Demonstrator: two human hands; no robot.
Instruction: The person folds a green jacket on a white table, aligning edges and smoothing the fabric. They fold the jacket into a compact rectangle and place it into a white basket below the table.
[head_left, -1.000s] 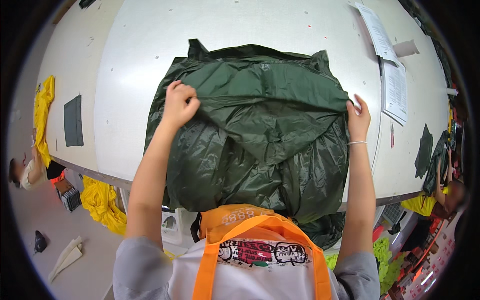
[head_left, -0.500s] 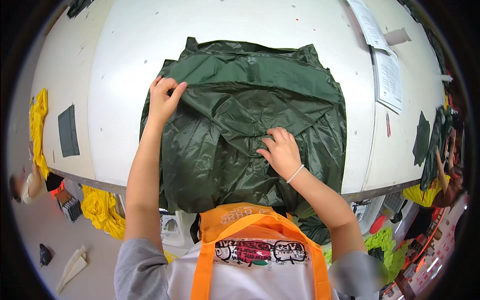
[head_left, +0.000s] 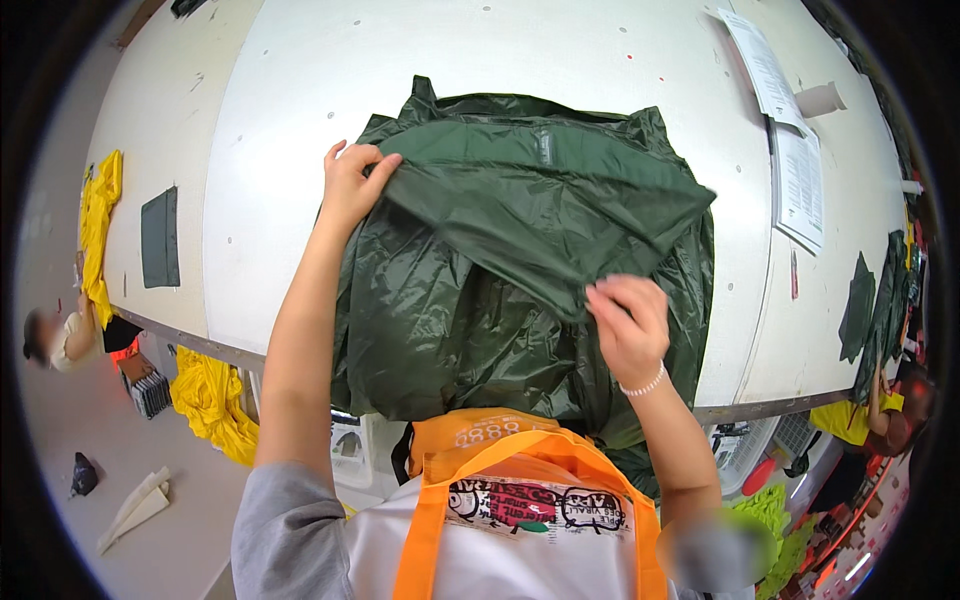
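A dark green garment [head_left: 420, 330] of thin, shiny, crinkled fabric lies on the white table in front of me, hanging over the near edge. My left hand [head_left: 358, 180] pinches the fold at its upper left between thumb and fingers. Lower and to the right, my right hand [head_left: 632, 318] grips the free edge of a loose flap [head_left: 520, 225], fingers slightly blurred. Between my hands that edge runs in a slanting line. Above it a smoother green band with a small pale label [head_left: 545, 147] spans the garment.
Printed sheets [head_left: 798, 185] and a white roll [head_left: 820, 100] are at the table's right side. At left lie a dark green fabric piece [head_left: 160, 237] and yellow cloth [head_left: 100, 235]. Crates [head_left: 742, 440] stand below the table edge. Other people are at both far sides.
My right hand has moved right and slightly toward me, drawing the flap's edge along and straightening it. The left hand keeps its pinch. The whole view has shifted a little.
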